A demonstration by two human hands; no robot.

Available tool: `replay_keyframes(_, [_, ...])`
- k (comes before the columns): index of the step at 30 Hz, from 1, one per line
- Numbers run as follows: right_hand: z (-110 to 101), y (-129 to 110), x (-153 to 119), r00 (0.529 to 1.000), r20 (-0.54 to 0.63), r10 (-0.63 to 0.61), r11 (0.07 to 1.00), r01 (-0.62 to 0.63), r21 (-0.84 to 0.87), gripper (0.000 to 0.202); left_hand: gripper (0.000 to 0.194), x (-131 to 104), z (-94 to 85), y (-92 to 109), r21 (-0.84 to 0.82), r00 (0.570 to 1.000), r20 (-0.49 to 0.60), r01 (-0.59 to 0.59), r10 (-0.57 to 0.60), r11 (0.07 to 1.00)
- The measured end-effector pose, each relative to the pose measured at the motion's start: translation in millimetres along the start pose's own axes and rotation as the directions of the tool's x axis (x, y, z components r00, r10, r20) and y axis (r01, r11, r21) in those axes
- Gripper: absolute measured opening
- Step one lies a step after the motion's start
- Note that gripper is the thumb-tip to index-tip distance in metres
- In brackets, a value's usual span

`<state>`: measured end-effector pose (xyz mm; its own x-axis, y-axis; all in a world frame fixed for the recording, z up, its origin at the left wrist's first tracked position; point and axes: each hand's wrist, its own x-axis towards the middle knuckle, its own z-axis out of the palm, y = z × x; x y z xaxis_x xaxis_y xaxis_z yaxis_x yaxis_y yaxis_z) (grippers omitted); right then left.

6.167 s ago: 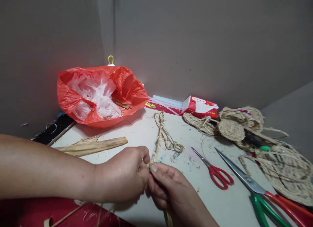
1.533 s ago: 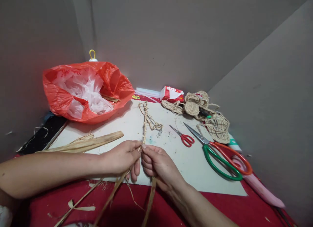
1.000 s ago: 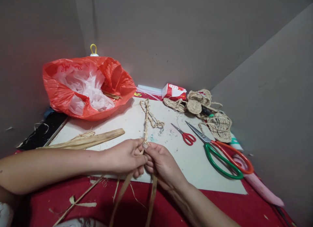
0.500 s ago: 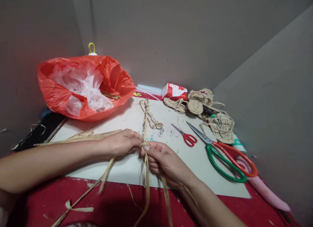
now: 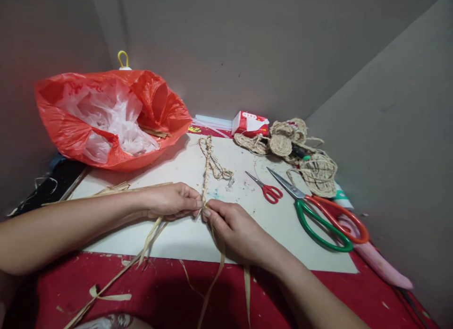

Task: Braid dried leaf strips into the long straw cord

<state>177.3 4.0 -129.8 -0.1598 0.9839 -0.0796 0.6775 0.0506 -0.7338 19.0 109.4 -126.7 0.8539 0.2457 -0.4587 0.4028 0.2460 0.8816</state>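
A thin braid of pale straw [image 5: 206,171] runs away from me across the white board [image 5: 177,246], its far end looped back in a loose cord. At its near end my left hand [image 5: 177,200] pinches strands from the left. My right hand [image 5: 230,225] pinches the same spot from the right, fingertips almost touching the left ones. Loose straw strips [image 5: 150,241] trail below my left hand, and others [image 5: 215,277] hang under my right hand over the red cloth. The exact crossing of strands is hidden by the fingers.
A red plastic bag [image 5: 141,161] with white plastic inside stands back left. Small red scissors [image 5: 272,194] and large green-and-orange scissors [image 5: 311,230] lie on the right. Behind them are woven straw pieces [image 5: 318,173] and a red tissue pack [image 5: 242,123]. Straw [image 5: 120,189] lies beyond my left forearm.
My hands have closed in tighter at the braid's near end. The strands below my right hand have shifted, one swinging right. The whole view has moved slightly.
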Motion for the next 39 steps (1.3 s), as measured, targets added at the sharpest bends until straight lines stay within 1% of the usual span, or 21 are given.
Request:
replay_keyframes(2, [2,2,-1,1.0,-0.015,0.004,0.996,-0.005,-0.087,0.023,0.029,1,0.5,-2,0.01,1.0,-0.016,-0.008,0.009,1.0])
replay_keyframes(5, [5,4,-1,0.999,-0.028,0.026,0.98,-0.031,-0.197,0.023,0.027,3,3.8,-5,0.052,0.997,-0.072,-0.03,0.033,0.998])
replay_keyframes(9, [3,2,-4,0.998,-0.014,0.055,0.954,-0.057,-0.295,0.022,0.027,5,8.4,-6,0.163,0.981,-0.128,-0.123,0.145,0.979])
replay_keyframes(12, [-3,-1,-7,0.997,-0.015,0.081,0.957,-0.082,-0.277,0.023,0.027,4,10.6,-7,0.234,0.974,-0.151,-0.13,0.168,0.964])
replay_keyframes(13, [-4,-3,-8,0.996,-0.017,0.086,0.966,-0.088,-0.243,0.024,0.027,4,11.2,-7,0.243,0.972,-0.16,-0.13,0.172,0.961])
replay_keyframes(15, [-4,-6,-10,0.996,-0.013,0.088,0.989,-0.089,-0.116,0.026,0.027,4,12.4,-9,0.246,0.965,-0.177,-0.149,0.195,0.958])
replay_keyframes(18, [4,-12,-12,0.995,0.036,0.097,0.988,-0.101,0.12,0.026,0.026,5,14.4,-12,0.181,0.959,-0.19,-0.178,0.212,0.967])
replay_keyframes(19, [8,-14,-12,0.993,0.051,0.102,0.981,-0.109,0.162,0.027,0.026,6,15.1,-13,0.131,0.961,-0.187,-0.182,0.204,0.975])
replay_keyframes(20, [12,-16,-12,0.993,0.059,0.106,0.979,-0.114,0.17,0.027,0.024,6,15.7,-13,0.072,0.964,-0.184,-0.182,0.192,0.981])
replay_keyframes(22, [21,-18,-12,0.992,0.052,0.112,0.989,-0.116,0.088,0.029,0.023,6,16.8,-14,-0.049,0.969,-0.191,-0.167,0.155,0.985])
replay_keyframes(26, [28,-17,-13,0.995,-0.008,0.1,0.977,-0.1,-0.191,0.027,0.026,4,17.8,-14,-0.194,0.978,-0.189,-0.122,0.085,0.973])
replay_keyframes(30, [28,-17,-14,0.998,-0.033,0.047,0.941,-0.055,-0.334,0.025,0.03,3,17.8,-14,-0.257,0.984,-0.159,-0.117,0.077,0.959])
replay_keyframes(33, [28,-20,-14,1.0,-0.013,0.022,0.915,-0.025,-0.403,0.025,0.031,3,18.1,-12,-0.26,0.984,-0.163,-0.111,0.07,0.959])
replay_keyframes(35, [29,-23,-16,0.998,0.056,-0.007,0.914,0.029,-0.404,0.024,0.032,3,18.5,-10,-0.258,0.986,-0.154,-0.102,0.063,0.961])
replay_keyframes(36, [28,-25,-17,0.993,0.11,-0.042,0.917,0.082,-0.391,0.023,0.032,2,18.6,-9,-0.254,0.987,-0.147,-0.1,0.064,0.962])
replay_keyframes(38, [25,-30,-22,0.962,0.224,-0.154,0.921,0.222,-0.32,0.024,0.032,1,18.6,-6,-0.231,0.986,-0.144,-0.114,0.082,0.966])
replay_keyframes(39, [22,-32,-25,0.947,0.237,-0.215,0.924,0.276,-0.264,0.026,0.033,1,18.4,-5,-0.215,0.984,-0.151,-0.125,0.094,0.969])
